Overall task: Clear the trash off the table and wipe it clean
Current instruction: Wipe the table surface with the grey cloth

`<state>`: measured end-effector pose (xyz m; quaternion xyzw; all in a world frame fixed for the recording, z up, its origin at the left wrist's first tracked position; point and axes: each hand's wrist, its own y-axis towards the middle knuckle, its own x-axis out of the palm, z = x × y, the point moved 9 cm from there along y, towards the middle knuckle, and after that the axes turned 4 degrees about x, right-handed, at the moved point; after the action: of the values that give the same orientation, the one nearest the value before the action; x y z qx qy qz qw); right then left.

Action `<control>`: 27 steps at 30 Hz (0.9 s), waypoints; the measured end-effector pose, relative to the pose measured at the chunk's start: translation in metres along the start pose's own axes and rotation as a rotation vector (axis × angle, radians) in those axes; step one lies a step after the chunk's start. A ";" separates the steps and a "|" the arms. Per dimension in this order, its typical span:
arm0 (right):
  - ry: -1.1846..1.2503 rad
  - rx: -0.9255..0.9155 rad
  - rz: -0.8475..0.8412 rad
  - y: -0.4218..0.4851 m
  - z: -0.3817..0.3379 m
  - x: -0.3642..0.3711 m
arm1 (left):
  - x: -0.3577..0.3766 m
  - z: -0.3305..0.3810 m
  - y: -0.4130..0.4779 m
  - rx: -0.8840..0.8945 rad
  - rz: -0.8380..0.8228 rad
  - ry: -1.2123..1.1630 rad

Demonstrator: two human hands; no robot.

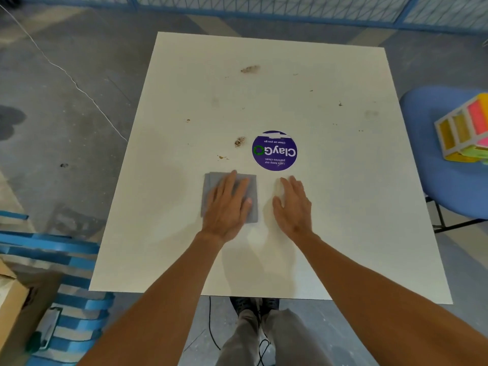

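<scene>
Grey concrete floor is showing all round the white worktop point(343, 207) you are standing at, with a blue chair point(449, 180) sitting off its right edge.

From the head view, your left hand point(227, 204) is lying flat on the folded grey cloth point(211, 186), its fingers point(232, 180) straight and spread, pressing the cloth down rather than gripping it. The cloth is resting around the middle of the worktop, just near-left of the round purple sticker point(274, 150). Your right hand point(291, 207) is lying open just right of the cloth, fingers straight, holding nothing.

Only stains and crumbs are showing on the worktop, so I am judging that wiping is the step in hand. Brown smears point(239, 141) are sitting just beyond the cloth, and a second patch point(250, 69) is lying much farther off.

The cloth is looking soft, light and limp. It is likely to bunch if pinched at a corner, so you are better off pressing a flat palm over its centre and sliding.
</scene>
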<state>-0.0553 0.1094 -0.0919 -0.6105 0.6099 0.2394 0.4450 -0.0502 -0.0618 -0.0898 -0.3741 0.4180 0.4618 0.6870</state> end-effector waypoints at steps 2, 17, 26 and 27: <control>-0.105 -0.008 -0.063 -0.003 0.010 0.009 | 0.021 -0.005 -0.001 -0.068 -0.116 0.089; -0.277 0.042 -0.377 0.020 0.014 0.027 | 0.017 -0.044 -0.021 -0.321 -0.112 0.203; -0.280 0.023 -0.228 0.034 0.002 0.031 | 0.001 -0.088 -0.029 -0.417 -0.108 0.164; -0.282 0.026 -0.212 0.036 0.001 0.031 | -0.003 -0.101 -0.027 -0.492 -0.088 0.133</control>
<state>-0.0847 0.0992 -0.1269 -0.6260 0.4767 0.2665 0.5566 -0.0482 -0.1616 -0.1210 -0.5775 0.3204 0.4936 0.5658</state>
